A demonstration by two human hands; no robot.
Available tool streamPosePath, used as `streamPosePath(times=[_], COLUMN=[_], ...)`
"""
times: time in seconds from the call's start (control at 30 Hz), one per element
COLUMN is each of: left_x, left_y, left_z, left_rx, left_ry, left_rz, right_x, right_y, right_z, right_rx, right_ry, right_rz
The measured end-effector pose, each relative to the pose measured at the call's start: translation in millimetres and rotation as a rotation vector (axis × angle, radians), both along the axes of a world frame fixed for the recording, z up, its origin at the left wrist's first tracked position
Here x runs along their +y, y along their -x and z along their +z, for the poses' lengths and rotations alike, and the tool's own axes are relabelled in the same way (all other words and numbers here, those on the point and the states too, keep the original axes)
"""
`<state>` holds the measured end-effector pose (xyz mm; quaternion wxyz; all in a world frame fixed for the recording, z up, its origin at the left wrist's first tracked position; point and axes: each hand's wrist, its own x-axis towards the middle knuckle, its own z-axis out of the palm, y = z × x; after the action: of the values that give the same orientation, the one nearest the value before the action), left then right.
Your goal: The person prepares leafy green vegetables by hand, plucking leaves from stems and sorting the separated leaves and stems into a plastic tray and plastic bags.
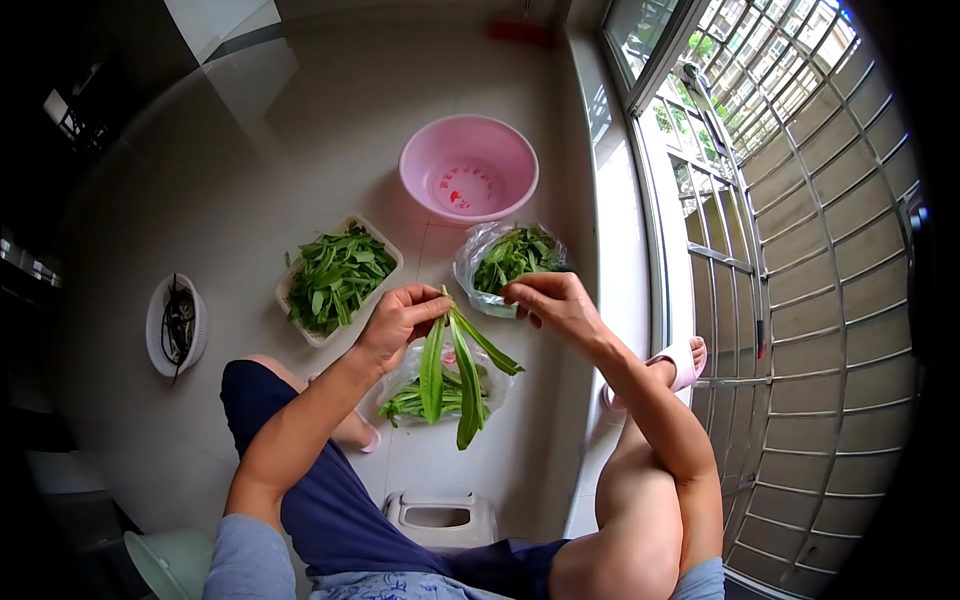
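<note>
Three or so long green leaves [463, 380] hang from the fingers of your left hand [405, 318], which pinch them at the narrow stem end; their long axis runs from that pinch back towards your body, with one leaf splayed out to the right. Your right hand [560, 305] is apart, nearly level with the pinched end and off to its right, its thumb and forefinger drawn close together; you can't tell from here whether anything sits between them. Your left hand is plainly the nearer to the stem end, while the splayed tip reaches below your right hand. Under the hanging leaves is an open plastic bag [400, 378] of more greens, on the floor [300, 110] between your feet. Beyond your left hand, a square basket [397, 262] heaped with leaves stands to the left; just past your right hand, a second plastic bag [468, 262] holds leafy greens near the raised ledge [580, 215] by the window. The pink basin [520, 165] lies farther forward, close behind that bag. You have open room in the gap between your hands, whereas the ledge edge limits the floor space on your right.
</note>
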<state>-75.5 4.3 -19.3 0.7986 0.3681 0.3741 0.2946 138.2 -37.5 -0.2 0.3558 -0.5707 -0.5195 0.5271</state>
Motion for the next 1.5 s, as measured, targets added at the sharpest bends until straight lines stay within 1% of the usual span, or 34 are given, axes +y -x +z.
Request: streamPosePath(times=[0.07,0.13,0.2,0.23,0.27,0.33,0.37,0.5,0.67,0.8,0.87,1.03,1.1,1.23,1.3,1.5], left_x=[-5,-7,-9,-9,-10,-10,-10,-10,-10,-11,-10,-12,-13,-13,-13,-12], left_y=[-1,-2,-3,-3,-2,-1,0,3,5,4,4,2,1,-1,-1,-4], left_z=[0,-2,-3,-3,-3,-4,-5,-3,-4,-3,-3,-8,-8,-7,-7,-7], left_rx=[0.006,-0.009,0.001,-0.005,-0.012,-0.016,-0.02,-0.062,-0.031,0.013,-0.003,-0.083,-0.098,-0.137,-0.162,-0.198], left_ry=[0.017,0.019,0.015,0.022,0.03,0.031,0.046,0.072,0.013,-0.024,-0.01,-0.018,-0.028,-0.031,-0.056,-0.008], left_rz=[-0.032,-0.109,-0.126,-0.14,-0.153,-0.154,-0.169,-0.202,-0.287,-0.353,-0.376,-0.285,-0.255,-0.211,-0.202,-0.179], right_x=[-7,-11,-14,-15,-15,-17,-17,-17,-18,-20,-19,-19,-18,-17,-17,-14], right_y=[17,25,30,30,30,31,31,33,33,35,34,35,36,33,35,31], right_z=[16,14,3,0,-3,-10,-11,-9,-6,-3,-5,-13,-17,-19,-17,-20], right_rx=[0.005,0.088,0.139,0.137,0.14,0.303,0.336,0.359,0.326,0.333,0.384,0.479,0.572,0.617,0.702,0.702], right_ry=[0.066,0.142,0.166,0.228,0.226,0.296,0.304,0.318,0.313,0.329,0.343,0.358,0.396,0.431,0.467,0.452], right_rz=[0.095,0.209,0.247,0.267,0.266,0.243,0.244,0.217,0.247,0.224,0.247,0.244,0.185,0.2,0.107,0.104])
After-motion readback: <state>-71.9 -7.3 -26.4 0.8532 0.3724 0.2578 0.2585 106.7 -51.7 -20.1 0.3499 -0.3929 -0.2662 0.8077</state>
